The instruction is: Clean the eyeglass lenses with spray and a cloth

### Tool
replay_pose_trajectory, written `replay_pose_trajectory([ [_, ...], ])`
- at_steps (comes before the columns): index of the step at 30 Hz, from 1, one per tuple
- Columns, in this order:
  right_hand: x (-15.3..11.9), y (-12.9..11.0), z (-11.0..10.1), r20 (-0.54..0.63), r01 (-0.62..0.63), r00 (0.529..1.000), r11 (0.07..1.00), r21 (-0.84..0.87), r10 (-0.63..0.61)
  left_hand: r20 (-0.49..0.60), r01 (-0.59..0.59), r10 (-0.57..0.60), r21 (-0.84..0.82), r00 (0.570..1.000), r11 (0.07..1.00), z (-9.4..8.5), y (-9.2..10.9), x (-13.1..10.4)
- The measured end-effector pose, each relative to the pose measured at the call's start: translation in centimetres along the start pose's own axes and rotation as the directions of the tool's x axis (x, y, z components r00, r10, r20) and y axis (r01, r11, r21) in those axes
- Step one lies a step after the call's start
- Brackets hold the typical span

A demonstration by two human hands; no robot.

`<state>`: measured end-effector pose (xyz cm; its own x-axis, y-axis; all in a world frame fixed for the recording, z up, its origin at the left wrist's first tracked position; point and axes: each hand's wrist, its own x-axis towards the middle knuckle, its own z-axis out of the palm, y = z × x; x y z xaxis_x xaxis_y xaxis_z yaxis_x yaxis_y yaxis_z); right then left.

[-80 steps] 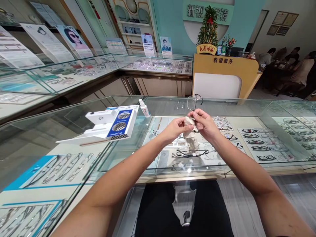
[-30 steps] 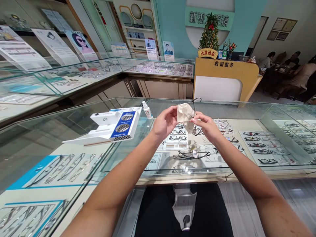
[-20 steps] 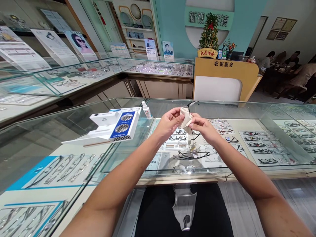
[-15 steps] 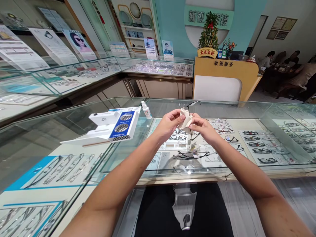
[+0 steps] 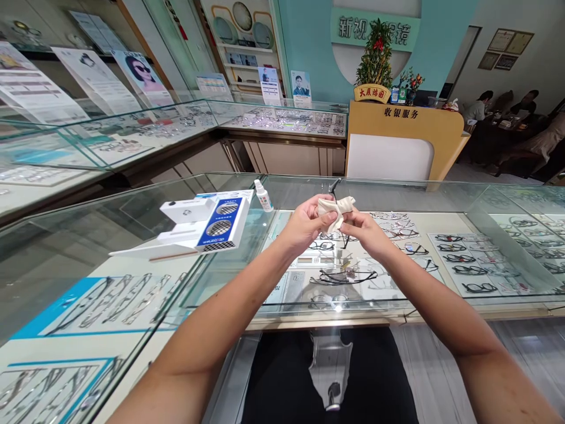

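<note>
Beige lens cloth (image 5: 336,212) fanned wider since earlier, your left hand (image 5: 305,222) pinching it, right hand (image 5: 364,231) clamped on black-templed eyeglasses (image 5: 335,185)

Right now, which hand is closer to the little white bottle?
Left. The left hand is right of the white bottle and lower in view; the right hand is farther right, by the cloth.

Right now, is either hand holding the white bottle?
No, the white bottle is on the glass counter beside the box, apart from the left hand and the right hand.
</note>
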<state>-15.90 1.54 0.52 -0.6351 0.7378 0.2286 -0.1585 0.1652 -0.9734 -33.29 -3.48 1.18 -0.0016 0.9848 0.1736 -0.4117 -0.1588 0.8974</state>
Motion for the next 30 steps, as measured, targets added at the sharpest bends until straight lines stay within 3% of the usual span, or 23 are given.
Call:
replay_pose_trajectory([
  [4,-0.1,-0.1,0.1,0.033,-0.067,0.997,0.995,0.077,0.064,-0.020,-0.048,0.049,0.047,0.999,0.998,0.0,0.3,-0.1],
  [17,-0.3,-1.3,0.2,0.099,-0.061,0.993,0.998,0.023,0.058,-0.153,-0.105,0.126,0.139,0.980,0.985,-0.2,1.0,0.1],
  [23,-0.7,-1.8,0.6,0.112,-0.078,0.991,0.996,0.047,0.072,-0.075,-0.149,0.159,0.132,0.984,0.980,-0.9,1.3,0.0],
  [30,-0.5,-1.6,-0.5,0.081,-0.068,0.995,0.995,0.072,0.062,0.020,-0.055,0.055,0.003,0.998,0.998,-1.1,1.4,-0.2],
])
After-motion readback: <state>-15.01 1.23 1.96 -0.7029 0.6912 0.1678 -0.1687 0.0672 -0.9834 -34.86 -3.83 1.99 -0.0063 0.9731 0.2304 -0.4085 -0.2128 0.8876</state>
